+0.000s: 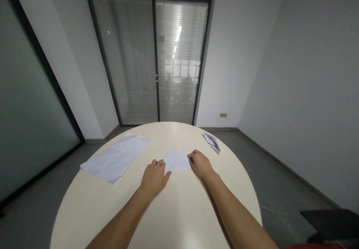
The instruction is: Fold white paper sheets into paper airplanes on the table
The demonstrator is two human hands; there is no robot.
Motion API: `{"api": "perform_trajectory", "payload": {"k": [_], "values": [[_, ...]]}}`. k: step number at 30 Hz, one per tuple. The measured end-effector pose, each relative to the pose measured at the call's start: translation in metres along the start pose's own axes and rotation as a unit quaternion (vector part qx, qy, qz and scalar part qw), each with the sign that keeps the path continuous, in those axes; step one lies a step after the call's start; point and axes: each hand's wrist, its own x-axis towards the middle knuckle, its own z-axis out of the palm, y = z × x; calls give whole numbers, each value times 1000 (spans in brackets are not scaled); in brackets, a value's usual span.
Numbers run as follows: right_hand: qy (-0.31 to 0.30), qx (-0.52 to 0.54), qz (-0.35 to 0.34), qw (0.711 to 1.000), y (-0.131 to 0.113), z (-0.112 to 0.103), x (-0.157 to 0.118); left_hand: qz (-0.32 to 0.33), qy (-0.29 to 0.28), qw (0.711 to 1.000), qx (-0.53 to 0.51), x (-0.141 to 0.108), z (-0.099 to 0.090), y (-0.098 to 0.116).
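- On the round table (179, 200): small white paper (176, 160)
- left hand (155, 177) loosely spread, touching its left edge
- right hand (200, 163) curled at its right, can't tell if pinching

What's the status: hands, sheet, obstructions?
Left hand open, right hand curled, at opposite edges. Small sheet on table between them. Larger creased sheet off left, paper piece beyond right hand; neither seems in the way.

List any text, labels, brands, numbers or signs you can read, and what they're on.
None readable.
Small middle paper: no legible marks.
Large paper at left: creases, no legible marks.
Folded piece at right: dark patches, too small and blurred to tell whether they are print.
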Motion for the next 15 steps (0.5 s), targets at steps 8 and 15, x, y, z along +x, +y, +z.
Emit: {"api": "perform_trajectory", "payload": {"k": [8, 15], "values": [[-16, -11, -54, 998, -8, -7, -7, -9, 18, 1000, -2, 1, 4, -6], [-45, 12, -86, 995, -3, -3, -10, -15, 25, 1000, -6, 2, 5, -10]]}}
